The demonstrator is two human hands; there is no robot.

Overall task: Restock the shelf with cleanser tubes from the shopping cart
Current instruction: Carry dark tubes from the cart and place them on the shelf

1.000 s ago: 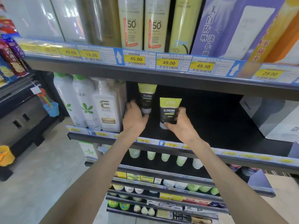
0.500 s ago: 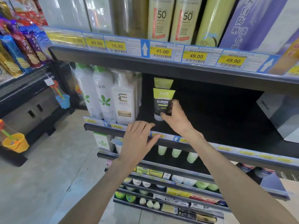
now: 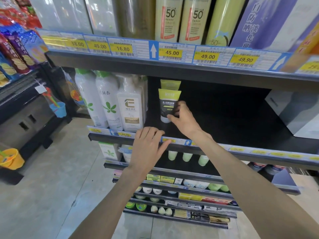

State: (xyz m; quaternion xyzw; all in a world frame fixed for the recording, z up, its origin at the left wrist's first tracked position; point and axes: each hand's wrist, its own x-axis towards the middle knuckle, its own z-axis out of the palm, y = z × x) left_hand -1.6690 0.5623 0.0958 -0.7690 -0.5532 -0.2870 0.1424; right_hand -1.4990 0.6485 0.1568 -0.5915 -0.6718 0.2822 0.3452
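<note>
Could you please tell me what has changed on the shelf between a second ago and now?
The left hand let go of the back tube and drew back to the shelf edge, open. The right hand slid the front tube left, in front of the back one, and still holds it. The bottles stayed put.

Beige tiled floor (image 3: 51, 195) beside dark shop shelving (image 3: 172, 69).

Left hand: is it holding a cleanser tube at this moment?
No, the left hand hovers open at the black shelf's front edge, while the right hand holds the green-and-black cleanser tube.
</note>
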